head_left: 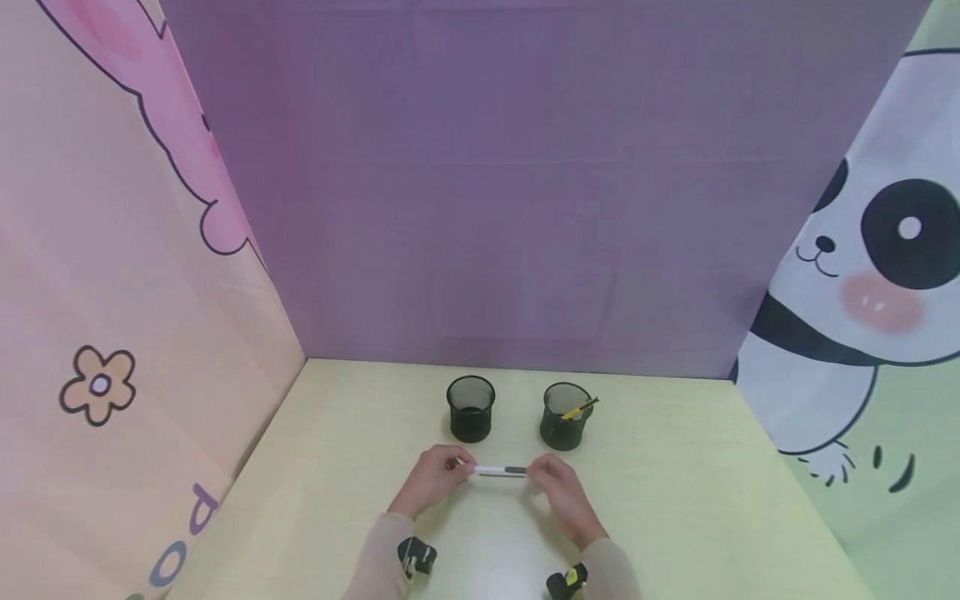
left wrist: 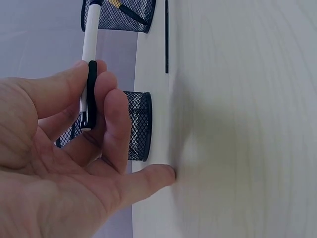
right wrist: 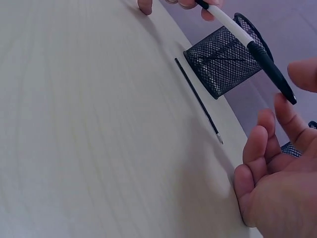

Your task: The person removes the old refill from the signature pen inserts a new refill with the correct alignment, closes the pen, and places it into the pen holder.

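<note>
A white pen (head_left: 491, 470) with a black clip and a black grip section is held level between both hands, above the table. My left hand (head_left: 433, 477) pinches its clip end between thumb and fingers; the left wrist view shows the black clip (left wrist: 91, 84) there. At the other end, my right hand (head_left: 562, 492) has thumb and index finger about the tapered black tip (right wrist: 285, 89), its other fingers loosely curled. Below the pen, a thin black pen refill (right wrist: 198, 101) with a silvery point lies on the pale tabletop (right wrist: 99, 124).
Behind the hands stand two black mesh pen cups, a left one (head_left: 471, 421) and a right one (head_left: 562, 432). A yellow-and-black stick (head_left: 577, 411) leans out of the right cup. A purple backdrop (head_left: 487, 208) rises at the table's far edge, with printed cloth on both sides.
</note>
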`<state>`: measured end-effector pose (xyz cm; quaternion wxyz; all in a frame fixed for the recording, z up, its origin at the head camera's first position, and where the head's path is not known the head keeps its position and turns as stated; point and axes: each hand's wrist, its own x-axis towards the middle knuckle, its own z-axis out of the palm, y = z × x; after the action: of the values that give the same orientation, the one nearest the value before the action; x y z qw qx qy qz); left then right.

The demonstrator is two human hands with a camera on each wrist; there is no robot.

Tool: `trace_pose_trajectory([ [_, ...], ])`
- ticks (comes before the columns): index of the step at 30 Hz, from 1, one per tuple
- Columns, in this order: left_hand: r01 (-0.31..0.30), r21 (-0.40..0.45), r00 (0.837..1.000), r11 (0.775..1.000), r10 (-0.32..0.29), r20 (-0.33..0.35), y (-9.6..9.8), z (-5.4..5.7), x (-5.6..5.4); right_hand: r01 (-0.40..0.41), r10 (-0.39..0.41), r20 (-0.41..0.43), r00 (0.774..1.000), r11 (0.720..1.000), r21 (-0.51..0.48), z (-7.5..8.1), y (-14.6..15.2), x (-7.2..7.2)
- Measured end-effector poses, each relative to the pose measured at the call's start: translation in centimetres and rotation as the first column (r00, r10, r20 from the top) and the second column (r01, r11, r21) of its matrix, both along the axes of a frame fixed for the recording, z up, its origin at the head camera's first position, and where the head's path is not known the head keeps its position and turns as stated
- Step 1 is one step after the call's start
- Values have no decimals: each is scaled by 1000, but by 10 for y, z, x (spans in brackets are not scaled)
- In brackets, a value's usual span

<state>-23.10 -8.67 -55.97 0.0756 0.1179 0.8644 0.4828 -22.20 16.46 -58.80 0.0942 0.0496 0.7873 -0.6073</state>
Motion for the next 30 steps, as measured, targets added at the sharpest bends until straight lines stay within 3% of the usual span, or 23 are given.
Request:
trace_pose_trajectory([
  [10,-22,1,1000,1000,21,21,0,1,3,10,-10,-42,999,1000,2,-3,-1,0],
  [20,-22,-8,1000,1000,22,18,-1,2,4,26,-26,-3,1000,999,23,-3,-4,1],
  [30,-25,-10,1000,1000,25,15,0,0,5,21,-21,-24,1000,1000,7,-1,-2,2],
])
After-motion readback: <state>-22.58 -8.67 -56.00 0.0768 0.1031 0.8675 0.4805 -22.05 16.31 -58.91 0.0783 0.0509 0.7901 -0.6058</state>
